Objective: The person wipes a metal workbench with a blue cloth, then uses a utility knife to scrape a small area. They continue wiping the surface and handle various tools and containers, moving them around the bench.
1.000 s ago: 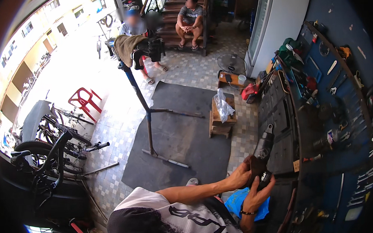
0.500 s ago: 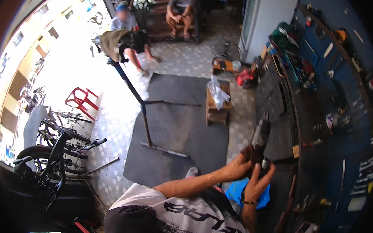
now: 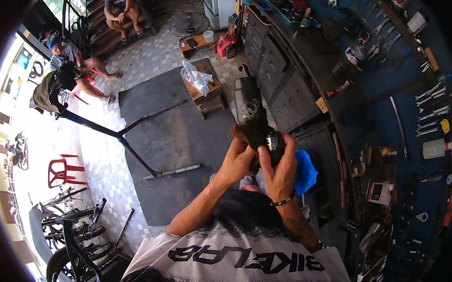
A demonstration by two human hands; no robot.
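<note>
Both hands are together in front of my body, around a black cylindrical part (image 3: 248, 102) with a pale emblem and a small loop at its far end. Its exact kind is not clear. My left hand (image 3: 237, 163) is closed on a brown cloth (image 3: 248, 135) pressed against the part's near end. My right hand (image 3: 280, 174) wraps a shorter black section with silvery markings (image 3: 274, 141) beside the cloth. My fingers and the cloth hide how the two sections join.
A blue plastic bag (image 3: 306, 173) lies below my right wrist. A bike repair stand (image 3: 120, 135) stands on a dark mat (image 3: 185, 142). Clear plastic lies on a wooden stool (image 3: 204, 94). Right: a cluttered workbench (image 3: 332, 156) and several wrenches (image 3: 431, 112). Two people sit at the back.
My view has swung right and down toward the bench. The black part, tilted before, now shows its emblem face. Both hands stay closed around it and the cloth.
</note>
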